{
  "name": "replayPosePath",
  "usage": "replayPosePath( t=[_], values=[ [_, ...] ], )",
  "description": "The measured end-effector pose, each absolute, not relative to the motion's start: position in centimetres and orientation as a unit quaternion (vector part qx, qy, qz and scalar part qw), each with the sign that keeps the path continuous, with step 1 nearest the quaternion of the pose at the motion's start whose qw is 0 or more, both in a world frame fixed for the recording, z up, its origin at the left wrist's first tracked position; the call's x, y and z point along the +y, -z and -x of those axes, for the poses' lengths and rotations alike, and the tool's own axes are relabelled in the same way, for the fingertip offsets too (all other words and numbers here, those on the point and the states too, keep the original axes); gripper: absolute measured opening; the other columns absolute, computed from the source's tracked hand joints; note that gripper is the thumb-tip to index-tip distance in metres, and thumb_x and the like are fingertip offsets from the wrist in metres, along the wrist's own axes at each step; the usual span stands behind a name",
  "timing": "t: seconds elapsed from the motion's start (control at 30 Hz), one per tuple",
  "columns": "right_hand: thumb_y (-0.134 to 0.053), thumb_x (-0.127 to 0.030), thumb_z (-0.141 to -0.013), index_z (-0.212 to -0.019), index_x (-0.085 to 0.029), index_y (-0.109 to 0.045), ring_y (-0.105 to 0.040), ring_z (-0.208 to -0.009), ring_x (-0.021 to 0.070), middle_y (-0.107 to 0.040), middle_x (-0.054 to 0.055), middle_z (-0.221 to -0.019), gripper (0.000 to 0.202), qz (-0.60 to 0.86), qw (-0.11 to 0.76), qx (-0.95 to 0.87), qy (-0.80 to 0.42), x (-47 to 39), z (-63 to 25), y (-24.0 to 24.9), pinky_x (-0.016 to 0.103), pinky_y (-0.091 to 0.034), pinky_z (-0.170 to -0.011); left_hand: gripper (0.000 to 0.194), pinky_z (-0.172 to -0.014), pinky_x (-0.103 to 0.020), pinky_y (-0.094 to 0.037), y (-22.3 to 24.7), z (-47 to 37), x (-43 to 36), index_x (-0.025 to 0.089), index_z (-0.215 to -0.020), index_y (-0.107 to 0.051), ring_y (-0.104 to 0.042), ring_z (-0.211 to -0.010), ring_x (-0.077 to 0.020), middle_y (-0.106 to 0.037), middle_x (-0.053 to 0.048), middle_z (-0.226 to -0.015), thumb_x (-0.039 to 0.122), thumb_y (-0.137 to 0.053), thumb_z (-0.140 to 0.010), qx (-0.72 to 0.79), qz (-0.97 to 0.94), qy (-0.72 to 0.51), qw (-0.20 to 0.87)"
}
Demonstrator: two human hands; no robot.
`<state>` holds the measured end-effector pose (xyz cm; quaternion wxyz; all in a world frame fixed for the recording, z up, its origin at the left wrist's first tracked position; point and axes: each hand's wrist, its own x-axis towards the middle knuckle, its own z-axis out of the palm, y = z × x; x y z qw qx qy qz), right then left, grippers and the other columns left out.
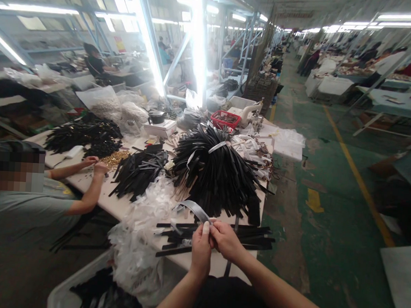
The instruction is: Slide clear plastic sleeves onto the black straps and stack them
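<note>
My left hand [202, 244] and my right hand [224, 239] meet over the table's near edge, both with fingers closed on a shiny grey strip [195, 209]. The strip arches up and to the left from my fingertips; its held end is hidden by my fingers. Beneath and beside my hands, long black strips [256, 237] lie side by side across the table [113, 205]. Just beyond stands a large bundle of black strips [221, 173], tied with a pale band [217, 147].
Crumpled clear plastic [139, 247] hangs over the table edge above a white bin [55, 298]. At the left a person [21, 208] handles small pieces near gold-coloured parts [115, 160]. A smaller black pile [140, 168], red basket [224, 120] and white box [160, 129] stand further back.
</note>
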<state>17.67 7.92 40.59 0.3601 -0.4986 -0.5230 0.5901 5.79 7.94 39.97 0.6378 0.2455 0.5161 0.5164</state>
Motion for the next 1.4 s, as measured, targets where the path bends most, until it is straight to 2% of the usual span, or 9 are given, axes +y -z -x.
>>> replayPosePath(
  t=[0.17,0.27,0.37,0.47,0.63,0.8,1.0,1.2,1.4],
  values=[
    [-0.044,-0.041,-0.099,-0.079,-0.017,-0.06,-0.039,-0.036,0.0097,-0.056,-0.003,-0.051,0.035,0.493,0.303,-0.486,-0.655,7.7,-17.5,-39.5,0.022,-0.028,-0.038,0.04,-0.065,-0.032,-0.055,-39.6,-5.6,10.1,0.013,-0.102,-0.065,-0.072,-0.076,-0.0238,-0.074,-0.015,-0.094,0.05,-0.059,-0.089,0.452,-0.068,-0.489,0.743],
    [-0.046,-0.038,-0.098,-0.069,-0.018,-0.057,-0.044,-0.038,0.0108,-0.056,-0.001,-0.048,0.037,0.518,0.297,-0.489,-0.636,7.8,-17.3,-39.0,0.022,-0.032,-0.042,0.028,-0.075,-0.036,-0.057,-38.9,-6.8,10.0,0.015,-0.091,-0.062,-0.072,-0.078,-0.023,-0.074,-0.012,-0.089,0.043,-0.06,-0.09,0.479,-0.063,-0.533,0.694],
    [-0.049,-0.039,-0.096,-0.067,-0.018,-0.056,-0.05,-0.045,0.012,-0.058,-0.001,-0.053,0.036,0.525,0.325,-0.494,-0.613,8.0,-17.6,-38.9,0.023,-0.037,-0.047,0.027,-0.066,-0.028,-0.054,-37.9,-7.9,8.8,0.015,-0.087,-0.063,-0.069,-0.069,-0.0184,-0.073,-0.007,-0.082,0.043,-0.067,-0.086,0.513,-0.125,-0.552,0.646],
    [-0.046,-0.043,-0.097,-0.074,-0.018,-0.058,-0.047,-0.04,0.0111,-0.058,-0.002,-0.053,0.036,0.502,0.302,-0.485,-0.649,7.8,-18.2,-38.8,0.022,-0.034,-0.042,0.03,-0.054,-0.027,-0.051,-37.9,-7.3,9.2,0.015,-0.094,-0.064,-0.067,-0.06,-0.0179,-0.073,-0.008,-0.081,0.044,-0.066,-0.085,0.496,-0.103,-0.515,0.692],
    [-0.043,-0.042,-0.098,-0.076,-0.017,-0.059,-0.042,-0.033,0.0093,-0.057,-0.002,-0.048,0.037,0.528,0.271,-0.479,-0.647,7.5,-18.2,-38.5,0.02,-0.029,-0.037,0.023,-0.068,-0.032,-0.056,-38.6,-6.9,10.0,0.017,-0.095,-0.061,-0.072,-0.075,-0.0217,-0.074,-0.011,-0.09,0.039,-0.06,-0.089,0.495,-0.076,-0.547,0.671],
    [-0.046,-0.044,-0.097,-0.071,-0.018,-0.058,-0.048,-0.039,0.0104,-0.059,0.0,-0.053,0.039,0.528,0.305,-0.495,-0.619,7.9,-18.1,-38.5,0.021,-0.034,-0.039,0.027,-0.063,-0.028,-0.054,-38.2,-7.9,8.6,0.016,-0.095,-0.064,-0.069,-0.068,-0.0191,-0.071,-0.007,-0.081,0.041,-0.064,-0.087,0.51,-0.137,-0.536,0.659],
    [-0.041,-0.04,-0.097,-0.075,-0.017,-0.059,-0.045,-0.033,0.0104,-0.058,-0.002,-0.048,0.036,0.539,0.253,-0.486,-0.64,7.7,-17.9,-38.1,0.02,-0.031,-0.037,0.02,-0.07,-0.036,-0.058,-38.0,-6.7,11.0,0.017,-0.094,-0.059,-0.072,-0.072,-0.0219,-0.073,-0.01,-0.086,0.036,-0.054,-0.092,0.5,-0.038,-0.556,0.663],
    [-0.043,-0.039,-0.097,-0.065,-0.019,-0.055,-0.044,-0.036,0.0108,-0.054,-0.002,-0.046,0.04,0.567,0.267,-0.496,-0.601,8.0,-17.7,-38.2,0.021,-0.031,-0.04,0.025,-0.056,-0.027,-0.053,-36.5,-8.0,9.0,0.016,-0.087,-0.062,-0.067,-0.06,-0.018,-0.068,-0.006,-0.073,0.04,-0.056,-0.091,0.494,-0.062,-0.535,0.682],
    [-0.043,-0.033,-0.096,-0.067,-0.018,-0.06,-0.043,-0.033,0.0114,-0.057,-0.001,-0.044,0.037,0.577,0.247,-0.499,-0.598,8.1,-17.8,-37.7,0.022,-0.031,-0.039,0.014,-0.068,-0.034,-0.056,-37.0,-7.5,11.1,0.018,-0.09,-0.057,-0.071,-0.07,-0.021,-0.072,-0.01,-0.083,0.029,-0.05,-0.091,0.512,0.019,-0.528,0.677]
  ],
)
